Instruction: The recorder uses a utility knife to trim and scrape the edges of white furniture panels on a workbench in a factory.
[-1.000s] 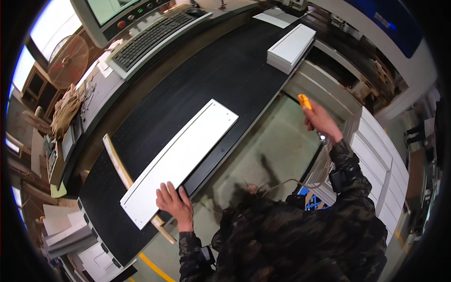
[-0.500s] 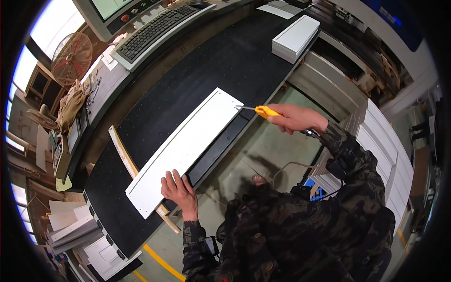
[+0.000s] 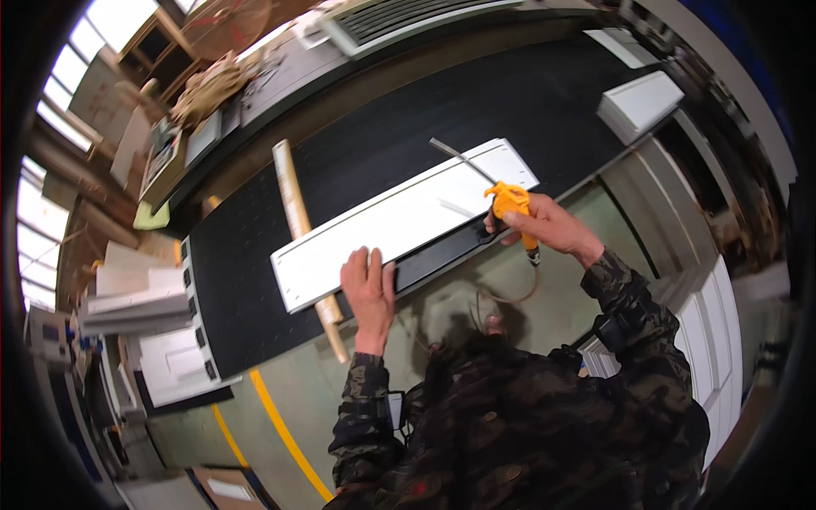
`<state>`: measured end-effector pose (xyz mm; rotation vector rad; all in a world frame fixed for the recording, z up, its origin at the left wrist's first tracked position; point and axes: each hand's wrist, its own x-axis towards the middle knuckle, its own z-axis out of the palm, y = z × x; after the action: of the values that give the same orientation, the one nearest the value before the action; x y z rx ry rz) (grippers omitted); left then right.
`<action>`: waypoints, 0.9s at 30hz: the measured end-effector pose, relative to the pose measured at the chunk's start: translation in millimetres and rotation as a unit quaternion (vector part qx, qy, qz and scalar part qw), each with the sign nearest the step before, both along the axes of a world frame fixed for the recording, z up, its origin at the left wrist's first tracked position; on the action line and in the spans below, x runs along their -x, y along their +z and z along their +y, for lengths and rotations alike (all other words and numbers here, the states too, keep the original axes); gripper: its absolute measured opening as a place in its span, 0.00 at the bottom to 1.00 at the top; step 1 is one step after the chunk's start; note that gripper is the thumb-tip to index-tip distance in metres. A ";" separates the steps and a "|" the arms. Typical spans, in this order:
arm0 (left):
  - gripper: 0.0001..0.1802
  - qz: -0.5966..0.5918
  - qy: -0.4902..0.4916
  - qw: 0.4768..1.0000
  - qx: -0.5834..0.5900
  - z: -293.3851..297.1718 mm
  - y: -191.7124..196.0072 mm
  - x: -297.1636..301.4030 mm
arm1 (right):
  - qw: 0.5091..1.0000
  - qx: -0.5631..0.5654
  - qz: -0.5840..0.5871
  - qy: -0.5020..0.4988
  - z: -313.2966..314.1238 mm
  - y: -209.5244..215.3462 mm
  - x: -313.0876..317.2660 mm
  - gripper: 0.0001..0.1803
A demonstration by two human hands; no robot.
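Note:
A long white panel (image 3: 399,221) with small holes near its ends and a groove along its far side lies on the black worktable. My left hand (image 3: 368,293) rests on its near edge towards the left end, fingers stretched flat on the surface. In my right hand (image 3: 548,228) is a yellow air blow gun (image 3: 510,201), my fingers wrapped round its handle. Its thin metal nozzle points up and left, above the panel's right part. From the gun's lower end hangs an air hose (image 3: 514,296). Beneath the panel's left part, a wooden strip (image 3: 293,191) sticks out on both sides.
White boards are stacked (image 3: 642,104) at the table's far right. Behind the black worktable (image 3: 374,136) runs a ledge with a keyboard (image 3: 399,21) and cloth (image 3: 208,89). More white panels (image 3: 718,340) stand to my right, and others (image 3: 174,365) lie at the left.
The blow gun has swung from the panel's right end to above its right part, nozzle now pointing up-left. My left hand stays on the panel. The whole view has turned.

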<state>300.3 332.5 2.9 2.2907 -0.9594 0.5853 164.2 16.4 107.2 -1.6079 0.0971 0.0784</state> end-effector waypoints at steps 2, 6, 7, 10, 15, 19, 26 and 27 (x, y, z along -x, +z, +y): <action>0.18 0.012 -0.002 0.999 0.031 12.6 12.8 12.0 | 0.997 0.043 0.036 0.056 29.4 -17.7 -20.7 0.24; 0.14 0.006 0.063 0.996 0.060 85.3 18.3 33.2 | 0.978 0.098 -0.082 0.162 131.8 -32.1 -69.6 0.22; 0.13 0.005 0.105 0.992 0.069 103.0 17.3 35.9 | 0.970 0.096 -0.111 0.193 156.1 -39.1 -80.9 0.21; 0.11 0.030 0.198 0.974 0.103 148.2 10.2 30.8 | 0.953 0.106 -0.182 0.219 219.4 -51.1 -106.5 0.19; 0.14 0.147 0.276 0.927 0.205 175.6 10.6 21.3 | 0.930 0.227 -0.172 0.233 275.0 -100.4 -131.5 0.14; 0.15 0.154 0.226 0.947 0.170 180.4 29.7 42.4 | 0.938 0.220 -0.173 0.204 228.3 -83.6 -112.0 0.19; 0.14 0.171 -0.073 0.982 0.035 141.9 6.7 61.0 | 0.973 0.210 -0.076 -0.059 22.8 -73.2 -0.2 0.19; 0.12 0.121 -0.157 0.979 0.039 127.3 -1.8 57.8 | 0.977 0.174 -0.043 -0.113 -6.2 -76.6 26.4 0.18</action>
<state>242.6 459.8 1.1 2.0265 -1.1249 0.2014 137.8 10.2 30.7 -1.9354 0.2362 -0.1957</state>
